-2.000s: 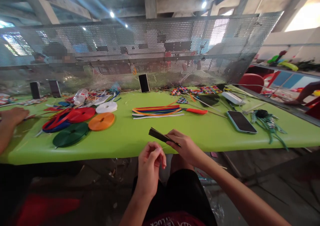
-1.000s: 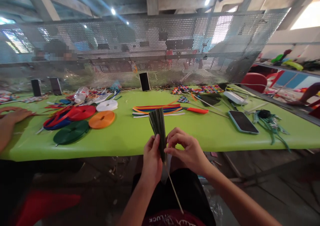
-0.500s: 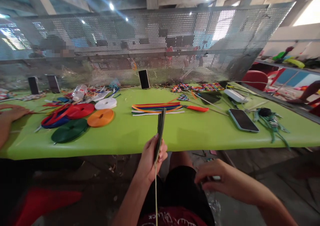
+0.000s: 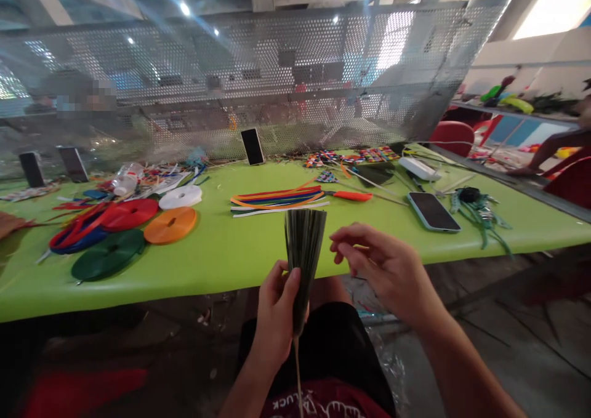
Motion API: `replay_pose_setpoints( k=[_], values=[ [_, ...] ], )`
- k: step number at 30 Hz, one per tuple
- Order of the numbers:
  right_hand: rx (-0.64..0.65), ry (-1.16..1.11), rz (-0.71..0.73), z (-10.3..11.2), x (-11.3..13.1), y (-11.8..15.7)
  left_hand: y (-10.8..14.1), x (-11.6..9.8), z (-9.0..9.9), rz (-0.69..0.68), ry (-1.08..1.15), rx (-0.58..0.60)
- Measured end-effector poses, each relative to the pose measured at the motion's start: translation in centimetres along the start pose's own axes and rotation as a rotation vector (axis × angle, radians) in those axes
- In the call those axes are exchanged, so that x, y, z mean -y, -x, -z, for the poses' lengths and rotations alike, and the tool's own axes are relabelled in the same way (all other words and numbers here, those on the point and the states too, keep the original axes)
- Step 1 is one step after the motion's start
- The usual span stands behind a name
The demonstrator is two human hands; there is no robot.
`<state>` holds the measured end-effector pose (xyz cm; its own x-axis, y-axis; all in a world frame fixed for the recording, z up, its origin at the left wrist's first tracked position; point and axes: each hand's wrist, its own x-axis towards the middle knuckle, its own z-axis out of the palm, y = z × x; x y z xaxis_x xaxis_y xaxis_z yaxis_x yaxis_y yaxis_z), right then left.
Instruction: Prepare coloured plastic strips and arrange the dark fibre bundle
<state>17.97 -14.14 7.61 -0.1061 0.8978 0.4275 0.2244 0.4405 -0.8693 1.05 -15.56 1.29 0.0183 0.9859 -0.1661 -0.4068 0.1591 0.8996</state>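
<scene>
A dark green, pleated palm leaf (image 4: 305, 245) with a pale thin stem stands upright in my left hand (image 4: 277, 313). The thumb lies across its folds, and the other fingers are partly hidden behind it. The leaf's top is spread a little, like a narrow fan, and cut straight. To the right of the leaf, apart from it, my right hand (image 4: 388, 267) hangs with loosely bent fingers and nothing visible in them. Beyond the leaf, a row of coloured strips (image 4: 277, 197) lies on the table, beside an orange-handled tool (image 4: 352, 196) whose head is hard to make out.
The green table (image 4: 221, 264) carries ribbon rolls at left: green (image 4: 108, 255), orange (image 4: 170, 225), red (image 4: 130, 215) and white (image 4: 181, 197). A phone (image 4: 434, 211) and a teal corded bundle (image 4: 482, 215) lie at right. Another person's hand (image 4: 12, 224) shows at the left edge.
The palm leaf has turned from edge-on to showing its pleated, fanned face. My right hand has risen from below the table edge to beside the leaf. The view has shifted right.
</scene>
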Motion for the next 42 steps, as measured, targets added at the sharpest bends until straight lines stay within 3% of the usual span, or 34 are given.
replay_pose_setpoints(
  k=[4, 10, 20, 29, 34, 39, 42],
  values=[
    [-0.109, -0.162, 0.051, -2.5, -0.1, -0.4, 0.6, -0.3, 0.7, -0.174, -0.216, -0.116],
    [-0.263, -0.212, 0.081, -3.5, -0.3, 0.1, 1.3, -0.7, 0.0, -0.365, -0.362, -0.246],
    [-0.321, -0.177, 0.102, -3.5, 0.2, 0.1, 1.5, -0.6, 0.1, -0.457, -0.467, -0.22],
    [-0.324, -0.204, 0.044, -3.8, 0.1, 0.1, 1.6, -0.5, -0.4, -0.361, -0.302, -0.255],
    [-0.238, -0.337, -0.045, -3.8, 0.3, 0.0, 1.1, -0.2, 0.2, -0.017, -0.038, -0.015],
    [-0.189, -0.384, -0.072, -3.6, 0.5, -0.1, 0.9, -0.7, 0.2, 0.098, 0.184, 0.096],
    [-0.211, -0.319, -0.046, -3.6, 0.3, -0.1, 0.9, -1.0, 0.3, 0.178, 0.3, 0.256]
  ],
)
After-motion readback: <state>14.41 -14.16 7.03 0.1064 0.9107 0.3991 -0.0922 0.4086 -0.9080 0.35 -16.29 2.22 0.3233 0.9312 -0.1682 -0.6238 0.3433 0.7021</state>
